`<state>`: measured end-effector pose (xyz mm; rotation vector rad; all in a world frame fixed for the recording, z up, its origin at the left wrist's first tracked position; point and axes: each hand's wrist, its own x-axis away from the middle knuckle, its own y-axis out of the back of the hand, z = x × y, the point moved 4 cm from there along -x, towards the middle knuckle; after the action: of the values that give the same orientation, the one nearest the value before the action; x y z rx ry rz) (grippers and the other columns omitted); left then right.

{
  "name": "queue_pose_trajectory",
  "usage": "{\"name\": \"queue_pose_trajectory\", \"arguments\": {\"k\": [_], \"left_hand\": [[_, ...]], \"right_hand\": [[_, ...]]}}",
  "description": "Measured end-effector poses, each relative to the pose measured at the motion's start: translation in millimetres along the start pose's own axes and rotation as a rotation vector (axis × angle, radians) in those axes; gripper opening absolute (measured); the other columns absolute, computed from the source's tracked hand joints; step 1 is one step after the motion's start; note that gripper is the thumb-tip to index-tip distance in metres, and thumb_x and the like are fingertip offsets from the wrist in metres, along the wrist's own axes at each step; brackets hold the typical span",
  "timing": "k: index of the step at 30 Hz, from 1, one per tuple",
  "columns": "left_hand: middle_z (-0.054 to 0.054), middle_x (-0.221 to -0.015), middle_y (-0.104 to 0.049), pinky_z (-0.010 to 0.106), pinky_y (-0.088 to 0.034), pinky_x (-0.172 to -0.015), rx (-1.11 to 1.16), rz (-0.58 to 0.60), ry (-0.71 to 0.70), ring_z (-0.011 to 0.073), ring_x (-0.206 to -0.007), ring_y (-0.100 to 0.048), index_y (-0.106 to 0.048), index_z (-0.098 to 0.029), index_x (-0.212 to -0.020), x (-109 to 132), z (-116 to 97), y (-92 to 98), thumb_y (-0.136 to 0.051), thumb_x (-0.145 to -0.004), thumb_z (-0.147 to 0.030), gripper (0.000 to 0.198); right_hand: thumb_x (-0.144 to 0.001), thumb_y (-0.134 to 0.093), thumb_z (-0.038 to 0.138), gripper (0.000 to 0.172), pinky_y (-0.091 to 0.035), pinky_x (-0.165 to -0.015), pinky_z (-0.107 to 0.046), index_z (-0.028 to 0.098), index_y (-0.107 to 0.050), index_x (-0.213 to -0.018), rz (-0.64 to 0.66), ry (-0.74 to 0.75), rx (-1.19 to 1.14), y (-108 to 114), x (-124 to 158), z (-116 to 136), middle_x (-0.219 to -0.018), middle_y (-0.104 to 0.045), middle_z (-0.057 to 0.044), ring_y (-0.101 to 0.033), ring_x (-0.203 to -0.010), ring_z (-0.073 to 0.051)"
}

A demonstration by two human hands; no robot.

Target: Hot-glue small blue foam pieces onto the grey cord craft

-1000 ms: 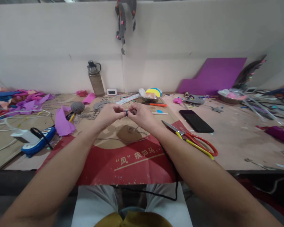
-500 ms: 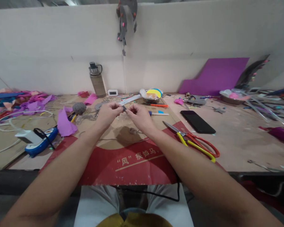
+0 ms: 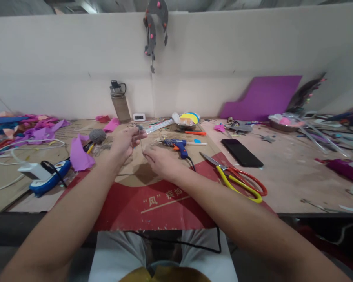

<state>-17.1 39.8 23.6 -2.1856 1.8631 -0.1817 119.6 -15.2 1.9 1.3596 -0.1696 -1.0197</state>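
My left hand [image 3: 125, 143] is closed in a pinch on a small grey piece [image 3: 140, 127], whose exact kind I cannot make out. A thin strand of yarn [image 3: 141, 143] runs down from it to my right hand [image 3: 159, 160], which pinches the strand lower down, fingers together. Both hands are above the cardboard sheet with a red printed area [image 3: 120, 213]. Just beyond my right hand lies a blue hot glue gun [image 3: 181, 148] with an orange trigger. A ball of grey yarn [image 3: 97, 136] sits to the left of my left hand.
Large scissors [image 3: 232, 176] with red and yellow handles lie on the right, near a black phone [image 3: 241, 152]. Left are a blue power strip [image 3: 51, 178] and purple felt [image 3: 80, 152]. Behind stand a bottle [image 3: 120, 102] and a bowl [image 3: 186, 126] of scraps.
My hands were together at the small grey piece. My right hand has come down and toward me along the yarn, and the glue gun behind it now shows.
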Motion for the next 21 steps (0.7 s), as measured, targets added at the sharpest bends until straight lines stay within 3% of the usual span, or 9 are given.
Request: {"name": "queue_pose_trajectory", "arguments": {"k": [4, 7, 8, 10, 12, 14, 16, 18, 21], "left_hand": [[0.005, -0.064, -0.064, 0.009, -0.035, -0.034, 0.143, -0.059, -0.024, 0.0042, -0.042, -0.053, -0.059, -0.011, -0.072, -10, -11, 9.3, -0.055, -0.078, -0.007, 0.009], [0.003, -0.061, -0.060, 0.008, -0.034, -0.035, 0.282, -0.114, -0.063, 0.0025, -0.040, -0.049, -0.056, -0.012, -0.069, -16, -21, 17.4, -0.052, -0.081, -0.005, 0.014], [0.003, -0.061, -0.060, 0.008, -0.034, -0.035, 0.344, -0.137, -0.084, 0.0019, -0.041, -0.049, -0.055, -0.012, -0.069, -18, -26, 20.7, -0.051, -0.082, -0.005, 0.015], [0.001, -0.062, -0.059, 0.006, -0.032, -0.036, 0.489, -0.176, -0.103, 0.0000, -0.040, -0.047, -0.052, -0.015, -0.068, -20, -35, 28.0, -0.053, -0.083, -0.005, 0.017], [-0.001, -0.063, -0.058, 0.005, -0.031, -0.035, 0.611, -0.191, -0.081, -0.0015, -0.040, -0.045, -0.050, -0.016, -0.070, -23, -44, 36.4, -0.049, -0.087, -0.008, 0.019], [-0.002, -0.063, -0.057, 0.005, -0.032, -0.035, 0.735, -0.187, -0.100, -0.0019, -0.039, -0.042, -0.048, -0.018, -0.071, -25, -54, 46.9, -0.043, -0.091, -0.012, 0.022], [-0.001, -0.064, -0.058, 0.003, -0.033, -0.037, 0.893, -0.143, -0.142, -0.0035, -0.040, -0.043, -0.047, -0.017, -0.074, -25, -64, 57.3, -0.040, -0.094, -0.015, 0.020], [-0.001, -0.064, -0.058, 0.002, -0.032, -0.040, 0.993, -0.008, -0.200, -0.0045, -0.043, -0.046, -0.049, -0.016, -0.080, -22, -74, 63.6, -0.036, -0.097, -0.021, 0.022], [-0.001, -0.073, -0.061, 0.000, -0.036, -0.048, 1.019, 0.255, -0.376, -0.0052, -0.052, -0.051, -0.051, -0.016, -0.088, -5, -90, 66.1, -0.031, -0.101, -0.031, 0.028]], "right_hand": [[-0.096, -0.044, 0.033, 0.029, -0.038, -0.077, -0.028, 0.020, -0.069, -0.095, 0.227, 0.347, -0.035, 5, 6, 20, -0.091, -0.067, -0.006, -0.057, -0.087, -0.016], [-0.093, -0.048, 0.045, 0.032, -0.038, -0.088, -0.029, 0.023, -0.072, -0.089, 0.234, 0.494, -0.207, 23, 9, 24, -0.100, -0.068, -0.004, -0.058, -0.097, -0.016], [-0.093, -0.047, 0.046, 0.035, -0.039, -0.087, -0.029, 0.022, -0.072, -0.088, 0.189, 0.439, -0.259, 31, 8, 20, -0.102, -0.068, -0.004, -0.058, -0.097, -0.016], [-0.096, -0.039, 0.047, 0.043, -0.042, -0.079, -0.028, 0.019, -0.071, -0.087, 0.041, 0.191, -0.295, 47, 4, 1, -0.094, -0.068, -0.006, -0.061, -0.087, -0.016], [-0.097, -0.034, 0.047, 0.046, -0.043, -0.072, -0.029, 0.017, -0.068, -0.090, -0.150, -0.132, -0.183, 63, 4, -27, -0.082, -0.067, -0.006, -0.060, -0.075, -0.017], [-0.095, -0.040, 0.044, 0.040, -0.043, -0.071, -0.031, 0.015, -0.067, -0.096, -0.267, -0.382, 0.027, 75, 8, -53, -0.082, -0.068, -0.010, -0.061, -0.076, -0.020], [-0.091, -0.046, 0.043, 0.039, -0.044, -0.074, -0.033, 0.011, -0.067, -0.098, -0.191, -0.553, 0.204, 77, 11, -73, -0.089, -0.069, -0.015, -0.063, -0.083, -0.024], [-0.090, -0.046, 0.048, 0.046, -0.045, -0.078, -0.035, 0.008, -0.068, -0.098, 0.014, -0.649, 0.301, 67, 13, -88, -0.096, -0.069, -0.021, -0.064, -0.092, -0.028], [-0.088, -0.046, 0.053, 0.051, -0.046, -0.082, -0.037, 0.009, -0.070, -0.100, 0.264, -0.670, 0.333, 43, 15, -98, -0.106, -0.069, -0.022, -0.064, -0.100, -0.031]]}}
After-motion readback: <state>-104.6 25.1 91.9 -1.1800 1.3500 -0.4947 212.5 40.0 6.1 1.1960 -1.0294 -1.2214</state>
